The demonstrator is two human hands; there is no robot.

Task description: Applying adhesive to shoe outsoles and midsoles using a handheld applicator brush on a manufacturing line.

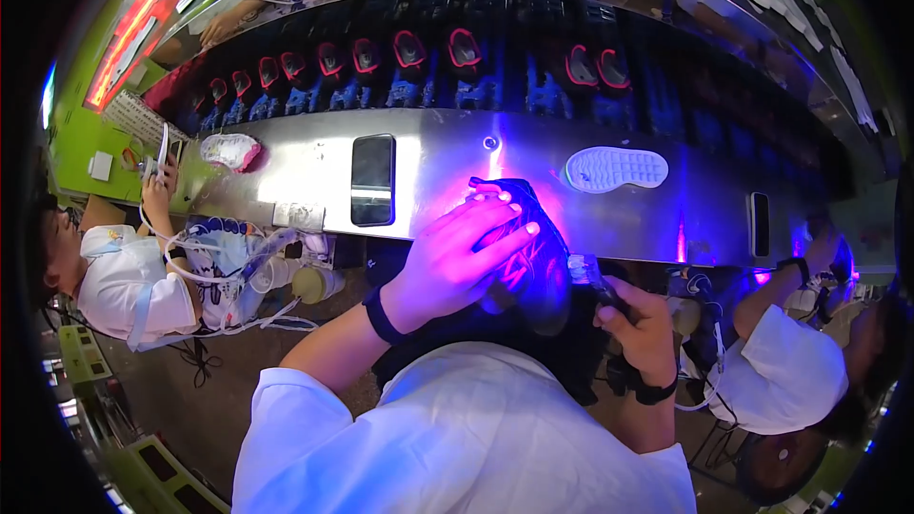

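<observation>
My left hand [455,255] is closed over a dark shoe upper [541,276] at the near edge of the metal bench [443,148]. Its fingers lie across the upper's top and side under violet light, and the toe end points toward me. In my right hand [649,331] is a brush [583,269] with pale bristles, its dark handle gripped between thumb and fingers. The bristles sit against the upper's right edge. Beyond, to the right, a white shoe sole [619,169] lies tread side up, touched by neither hand.
A black phone [373,181] lies left of the upper, another phone [759,225] at the right. Farther left is a white and pink shoe part [230,151]. Several red-rimmed shoe uppers [409,50] line the dark rack behind. Co-workers sit on both sides, near white hoses [233,278].
</observation>
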